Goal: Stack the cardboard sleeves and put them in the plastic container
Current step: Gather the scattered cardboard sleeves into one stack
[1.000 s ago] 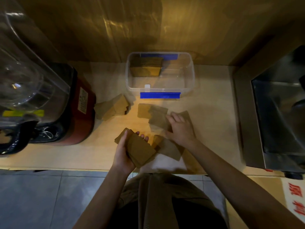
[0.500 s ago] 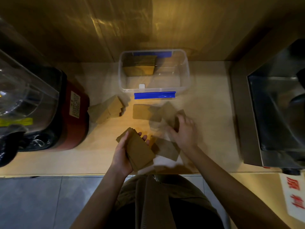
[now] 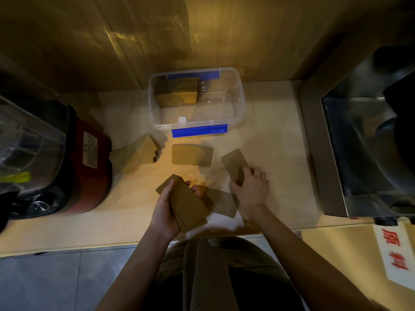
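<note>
The right hand (image 3: 250, 187) has just lifted one sleeve (image 3: 233, 163) off the counter (image 3: 269, 122), fingers closed on it, while the left hand (image 3: 167, 209) grips the growing stack (image 3: 185, 203) at frame center, ready to receive it.

A second ago the right hand (image 3: 251, 187) lay flat on the overlapping sleeves in front of the plastic container (image 3: 195, 99). Now it has drawn one cardboard sleeve (image 3: 234, 164) out to the right, clear of the flat sleeve (image 3: 192, 154) that lies just before the container's blue clip, and its fingers are curled over the near end of that sleeve. The spot between those two sleeves now shows bare counter (image 3: 269, 142).
</note>
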